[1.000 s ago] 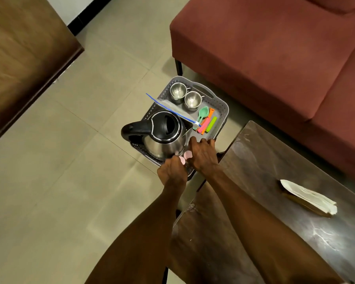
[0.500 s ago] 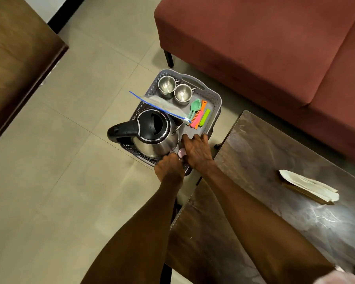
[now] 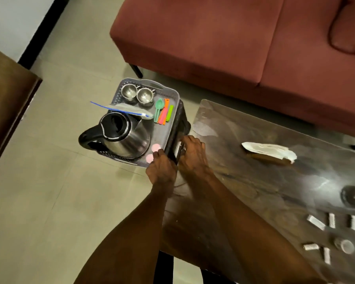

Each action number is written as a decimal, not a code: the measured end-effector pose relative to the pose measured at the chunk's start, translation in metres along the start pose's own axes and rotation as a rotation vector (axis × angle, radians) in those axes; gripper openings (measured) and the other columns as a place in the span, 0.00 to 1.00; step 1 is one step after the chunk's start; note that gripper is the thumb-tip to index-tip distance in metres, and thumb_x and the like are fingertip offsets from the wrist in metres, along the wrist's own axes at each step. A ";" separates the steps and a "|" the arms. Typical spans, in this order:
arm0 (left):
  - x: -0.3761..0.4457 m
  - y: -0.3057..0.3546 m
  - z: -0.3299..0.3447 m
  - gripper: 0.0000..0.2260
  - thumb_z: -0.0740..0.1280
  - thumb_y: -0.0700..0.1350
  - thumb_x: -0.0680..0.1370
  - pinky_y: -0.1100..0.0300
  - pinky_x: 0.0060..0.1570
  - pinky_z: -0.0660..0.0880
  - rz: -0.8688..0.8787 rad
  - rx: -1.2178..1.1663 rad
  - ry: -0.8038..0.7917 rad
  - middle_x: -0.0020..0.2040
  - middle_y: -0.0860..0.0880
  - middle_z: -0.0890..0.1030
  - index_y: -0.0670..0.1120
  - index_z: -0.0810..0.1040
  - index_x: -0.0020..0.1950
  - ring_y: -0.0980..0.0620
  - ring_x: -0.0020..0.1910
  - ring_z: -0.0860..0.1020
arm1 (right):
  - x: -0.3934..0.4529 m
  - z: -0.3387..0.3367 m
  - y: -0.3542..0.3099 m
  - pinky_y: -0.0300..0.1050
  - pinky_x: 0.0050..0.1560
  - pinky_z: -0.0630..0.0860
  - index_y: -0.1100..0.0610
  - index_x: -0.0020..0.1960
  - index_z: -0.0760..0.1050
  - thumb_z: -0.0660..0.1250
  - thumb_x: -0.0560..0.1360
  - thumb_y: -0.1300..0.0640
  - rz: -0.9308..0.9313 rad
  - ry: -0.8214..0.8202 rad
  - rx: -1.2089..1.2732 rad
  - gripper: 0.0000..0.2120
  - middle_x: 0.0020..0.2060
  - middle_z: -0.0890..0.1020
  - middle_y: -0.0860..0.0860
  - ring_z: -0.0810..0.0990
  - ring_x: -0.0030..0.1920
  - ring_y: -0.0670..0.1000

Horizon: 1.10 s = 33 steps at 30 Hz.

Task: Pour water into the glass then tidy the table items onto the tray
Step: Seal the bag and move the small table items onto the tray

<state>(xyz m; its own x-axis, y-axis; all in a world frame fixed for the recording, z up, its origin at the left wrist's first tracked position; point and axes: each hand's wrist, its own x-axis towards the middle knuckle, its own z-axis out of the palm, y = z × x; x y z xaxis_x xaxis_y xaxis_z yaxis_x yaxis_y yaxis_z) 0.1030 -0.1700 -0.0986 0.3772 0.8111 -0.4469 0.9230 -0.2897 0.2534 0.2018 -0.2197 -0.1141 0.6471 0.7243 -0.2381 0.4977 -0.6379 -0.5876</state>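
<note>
tray (image 3: 173, 95): grey perforated plastic, centre of frame, sits on a dark stool (image 3: 182, 121) just left of the worktop (image 3: 254, 181).
kettle (image 3: 125, 138): steel w/ black handle, lower-left part of tray, handle sticks out past tray's left rim.
cups (image 3: 136, 94): two small steel ones side by side at tray's upper end.
zip bag (image 3: 123, 108): clear w/ blue strip, lies across the tray betw. cups & kettle.
spoon + clips (image 3: 163, 112): green spoon, pink/orange/green clips, right part of tray.
pink discs (image 3: 153, 152): two, on tray floor beside kettle base.
left hand (image 3: 162, 169): at tray's near corner, fingers bent over rim by the discs; grasp itself – can't tell.
right hand (image 3: 193, 154): fingers curled round stool edge, just right of tray.
worktop, right side: white cloth (image 3: 268, 149), small white packets (image 3: 332, 220) lower right, blurred.
</note>
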 end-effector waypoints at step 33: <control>-0.325 0.251 0.262 0.18 0.68 0.54 0.75 0.47 0.54 0.76 0.776 0.284 -0.492 0.61 0.47 0.73 0.49 0.73 0.61 0.43 0.60 0.76 | -0.415 -0.178 0.364 0.55 0.64 0.68 0.53 0.65 0.69 0.66 0.73 0.49 1.176 0.320 0.005 0.22 0.63 0.75 0.55 0.72 0.65 0.60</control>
<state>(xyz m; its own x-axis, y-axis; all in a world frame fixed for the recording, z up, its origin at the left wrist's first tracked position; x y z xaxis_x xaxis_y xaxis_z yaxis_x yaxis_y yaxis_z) 0.2323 -0.6393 -0.1144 0.8209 0.0569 -0.5683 0.3627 -0.8205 0.4418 0.2173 -0.7997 -0.0915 0.8149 -0.3927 -0.4263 -0.4901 -0.8595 -0.1452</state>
